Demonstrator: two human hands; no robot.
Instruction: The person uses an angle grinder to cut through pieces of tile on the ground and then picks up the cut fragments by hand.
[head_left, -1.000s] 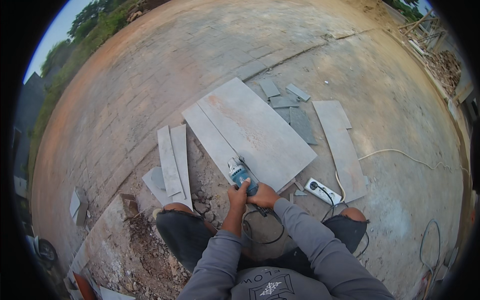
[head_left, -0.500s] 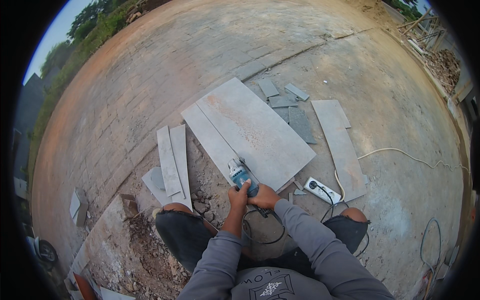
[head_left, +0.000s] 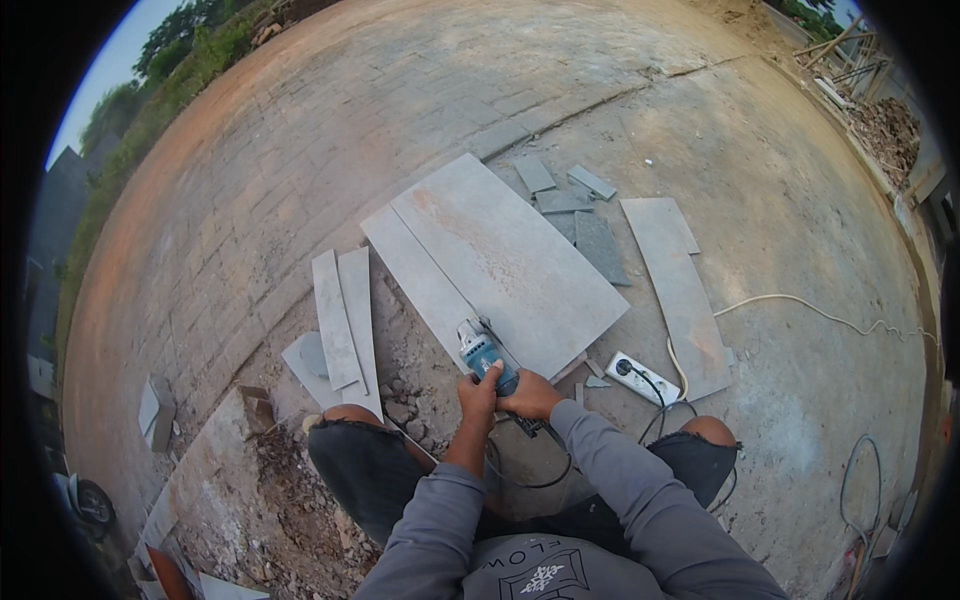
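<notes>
My left hand and my right hand are both wrapped round the body of a blue angle grinder. Its metal head rests at the near left part of a large pale grey tile lying on the ground in front of me. A straight dark cut line runs along the tile from its far left edge down to the grinder's head. Reddish dust marks the tile's surface. The disc is mostly hidden by the guard. A black cord hangs from the grinder's rear, below my hands.
Two narrow tile strips lie left of the tile. Dark grey tile offcuts are beyond its right side. A long tile piece lies further right. A white power strip with cords is near my right knee. Rubble fills the near left.
Almost nothing differs. The whole view has shifted very slightly; the grinder and both hands stay at nearly the same place on the tile.
</notes>
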